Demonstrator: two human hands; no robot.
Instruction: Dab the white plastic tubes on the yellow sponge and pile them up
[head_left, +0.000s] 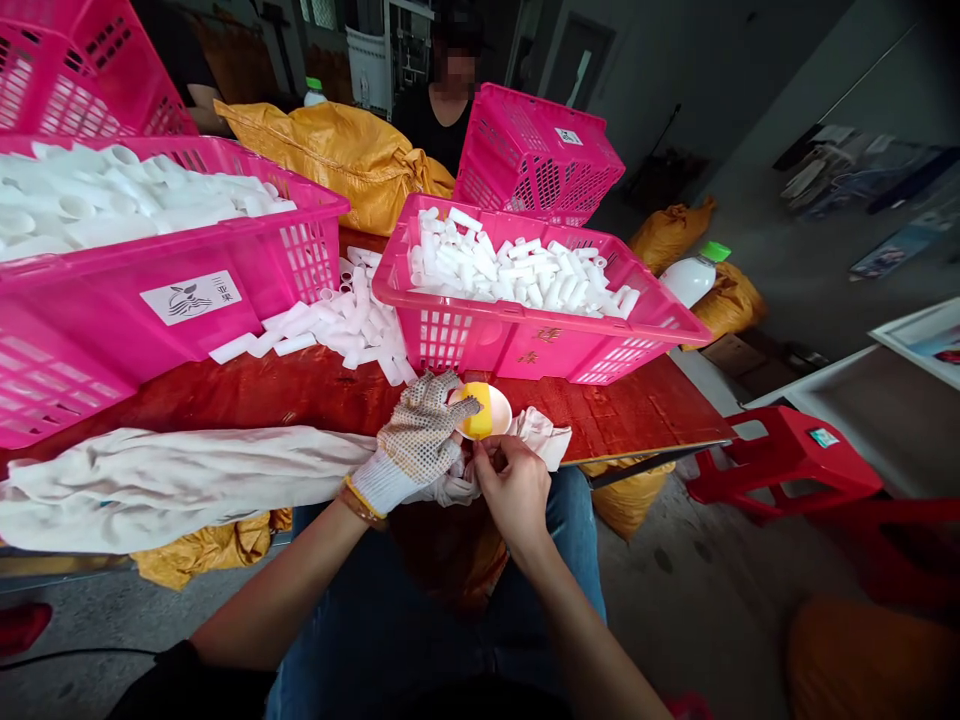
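My left hand (425,428), in a dotted knit work glove, is closed around a white rounded piece (501,408) with a yellow band (476,409) across it. Its gloved thumb presses on the yellow part. Just below, my bare right hand (515,487) has thumb and forefinger pinched together at the lower edge of the yellow band. What the pinch holds is too small to make out. A pale crumpled cloth (544,437) lies under and beside both hands at the table's front edge.
Short white tubes (525,268) fill a pink basket (480,325) ahead; a larger pink basket (247,260) of white tubes (135,195) stands left. Loose tubes (349,325) lie between them on the red table (622,410). A red stool (795,460) is at right; a person (439,110) sits opposite.
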